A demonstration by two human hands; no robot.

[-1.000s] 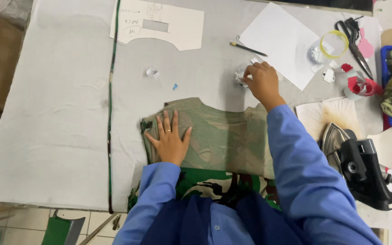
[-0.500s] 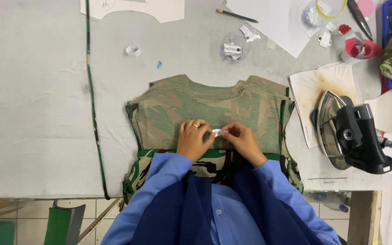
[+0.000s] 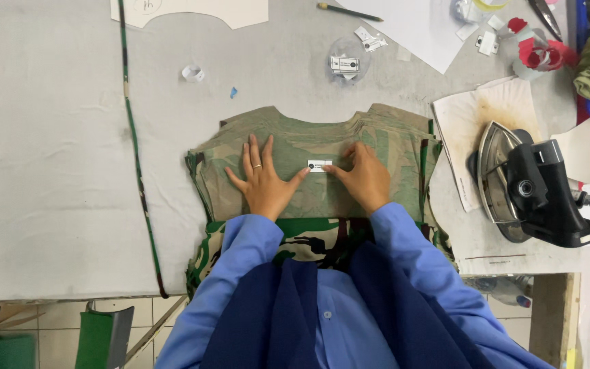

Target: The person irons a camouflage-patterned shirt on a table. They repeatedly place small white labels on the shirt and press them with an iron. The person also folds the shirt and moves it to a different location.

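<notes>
Both hands have spread apart since half a second ago, when they were pinched together over the small white label. Now the left hand point(image 3: 265, 183) lies flat on the camouflage garment point(image 3: 308, 178), fingers open and splayed, thumb tip reaching toward the label point(image 3: 319, 166). That label rests on the garment's upper middle, between the two hands. At its right edge the right hand point(image 3: 363, 179) presses with loosely curled fingertips point(image 3: 345, 162), gripping nothing. On the grey table point(image 3: 49, 171), a steam iron point(image 3: 524, 184) sits well to the right, and a small clear bag of labels point(image 3: 347, 63) lies beyond the collar.
</notes>
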